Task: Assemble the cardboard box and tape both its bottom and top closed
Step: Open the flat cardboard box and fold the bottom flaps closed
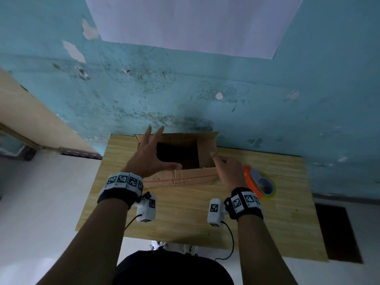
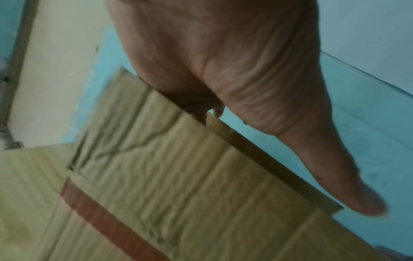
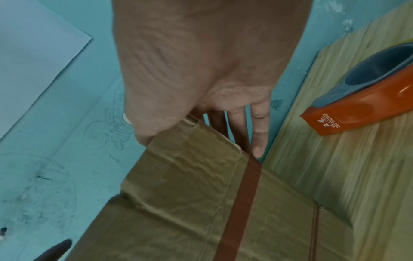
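Observation:
A brown cardboard box [image 1: 185,177] stands on the wooden table [image 1: 185,219] against the wall, its top open and its inside dark. A red stripe runs along its near wall. My left hand [image 1: 158,151] lies spread over the box's left side, fingers straight, thumb reaching along the near edge. In the left wrist view the palm [image 2: 245,88] sits over the box's upper edge [image 2: 178,185]. My right hand [image 1: 224,165] holds the upright right flap [image 1: 207,149]. The right wrist view shows that hand [image 3: 201,88] with thumb inside and straight fingers [image 3: 257,141] outside the flap [image 3: 190,150].
An orange tape dispenser [image 1: 259,185] with a roll of tape lies on the table right of the box, close to my right wrist, also in the right wrist view [image 3: 362,106]. The blue wall [image 1: 205,99] rises directly behind the box. Bare tabletop lies in front.

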`<state>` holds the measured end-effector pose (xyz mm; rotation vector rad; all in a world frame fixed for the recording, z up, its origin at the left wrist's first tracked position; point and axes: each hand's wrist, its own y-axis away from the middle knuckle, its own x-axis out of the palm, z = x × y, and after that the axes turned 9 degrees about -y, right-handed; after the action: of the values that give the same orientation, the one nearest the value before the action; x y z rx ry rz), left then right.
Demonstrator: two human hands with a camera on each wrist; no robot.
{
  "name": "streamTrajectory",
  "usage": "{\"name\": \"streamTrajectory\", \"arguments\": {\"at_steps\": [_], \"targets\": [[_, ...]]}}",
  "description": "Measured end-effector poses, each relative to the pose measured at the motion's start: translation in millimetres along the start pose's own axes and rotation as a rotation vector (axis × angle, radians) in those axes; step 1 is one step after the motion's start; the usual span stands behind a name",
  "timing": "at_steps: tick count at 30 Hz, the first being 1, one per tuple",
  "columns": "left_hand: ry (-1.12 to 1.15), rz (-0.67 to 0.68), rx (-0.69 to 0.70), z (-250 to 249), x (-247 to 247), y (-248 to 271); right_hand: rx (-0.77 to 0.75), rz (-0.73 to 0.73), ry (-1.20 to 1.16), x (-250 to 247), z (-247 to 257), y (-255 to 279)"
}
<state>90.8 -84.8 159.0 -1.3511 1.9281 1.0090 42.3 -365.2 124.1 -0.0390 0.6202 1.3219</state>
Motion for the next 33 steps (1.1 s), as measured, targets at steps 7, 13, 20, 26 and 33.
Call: {"name": "streamTrajectory", "arguments": {"at_steps": [7, 13, 20, 26, 33], "targets": [[-0.051, -0.038, 0.008, 18.4, -6.4, 5.8, 0.024, -0.104, 0.04, 9.3, 13.0, -5.2], [-0.166, -0.254, -0.109, 29.3, 15.3, 2.3, -0.047, -0.079, 0.01, 15.0, -1.2, -11.9], [-0.034, -0.322, -0.301, 32.0, 45.5, 7.7, -0.023, -0.061, 0.016, 19.2, -21.9, -11.3], [0.05, -0.329, -0.3, 41.0, 57.9, 11.9, 0.022, -0.087, 0.049, 23.5, -14.4, -12.1], [0.033, -0.248, -0.346, 45.3, 57.9, 14.1, 0.035, -0.106, 0.024, 30.0, -13.7, -12.4]]}}
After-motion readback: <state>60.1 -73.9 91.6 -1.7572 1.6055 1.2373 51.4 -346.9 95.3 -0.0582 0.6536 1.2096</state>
